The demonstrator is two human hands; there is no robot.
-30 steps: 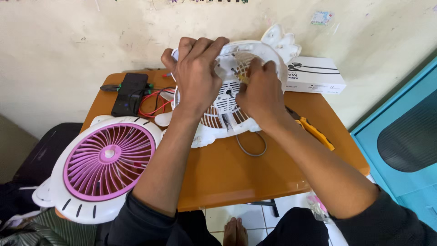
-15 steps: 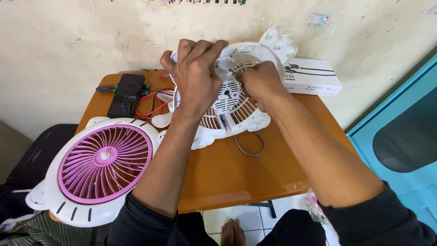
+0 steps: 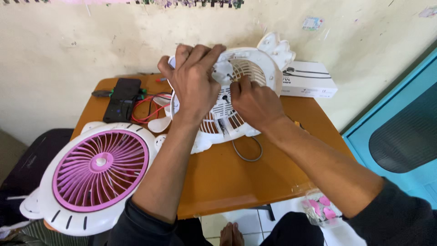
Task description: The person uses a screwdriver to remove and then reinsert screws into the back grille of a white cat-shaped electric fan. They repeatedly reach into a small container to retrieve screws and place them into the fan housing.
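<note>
- Hands: your left hand (image 3: 195,82) clamps the white fan shell (image 3: 255,68), steadying it on the counter (image 3: 236,182).
- Your right hand (image 3: 255,102) pinches together at its grille.

A flat white rectangular box (image 3: 306,79) with a dark cable drawing on its lid lies at the far right corner of the orange table (image 3: 236,177), against the wall and just right of the white fan housing (image 3: 248,91). On the wall above it sticks a small pale sticker (image 3: 311,23) in light blue and white, its print too small to make out. Low at the near right, beside the table's edge, sits a clear plastic bag (image 3: 318,209) holding pink pieces, and a dark slab-shaped device (image 3: 122,99), no lit screen visible, lies at the table's far left.
</note>
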